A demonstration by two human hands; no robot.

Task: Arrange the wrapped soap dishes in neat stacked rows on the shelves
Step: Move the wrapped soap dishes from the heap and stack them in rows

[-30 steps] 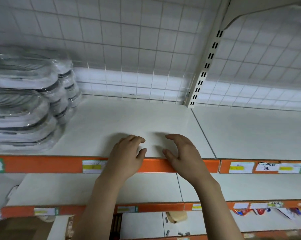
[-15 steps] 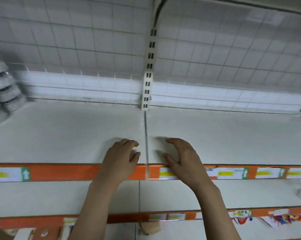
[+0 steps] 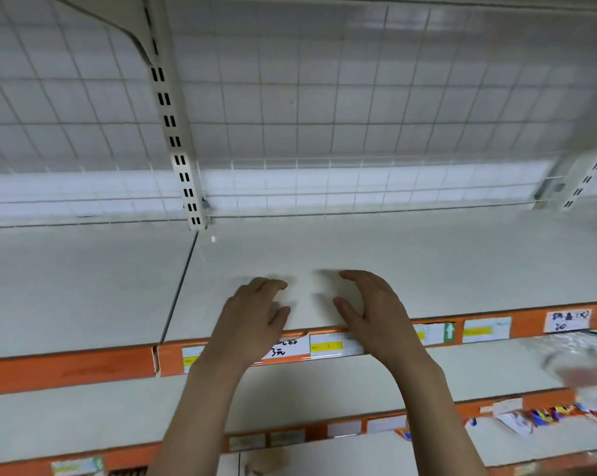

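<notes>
Both of your hands are hovering over the front of the shelf (image 3: 410, 269), and neither is holding anything. Your left hand (image 3: 252, 314) is lying palm down with its fingers loosely bent and the thumb spread toward the middle; your right hand (image 3: 372, 314) is mirroring it, fingers arched and thumb pointing inward. The two are sitting near each other with a bare strip of shelf between them, cupped as if for a package that is not there. Whether the fingertips are actually touching the shelf surface I cannot tell.

Just under your wrists the orange price strip (image 3: 530, 329) is running along the shelf edge with its paper labels (image 3: 326, 345), one handwritten. Below that, a lower shelf (image 3: 324, 386) is showing, and at the far right edge something clear and crinkly (image 3: 578, 359) is blurring past; it may be a wrapped soap dish, but it is too smeared to say. No other wrapped soap dishes are appearing in view.

Further back, the slotted upright (image 3: 178, 146) and the wire grid backing (image 3: 324, 97) are closing off the bay.

The risk from here is starting a row off-line: with nothing in hand and no stack in sight to sight against, you could be setting the next pile crooked, or too close to the lip where slick wrapping lets it slide off.
</notes>
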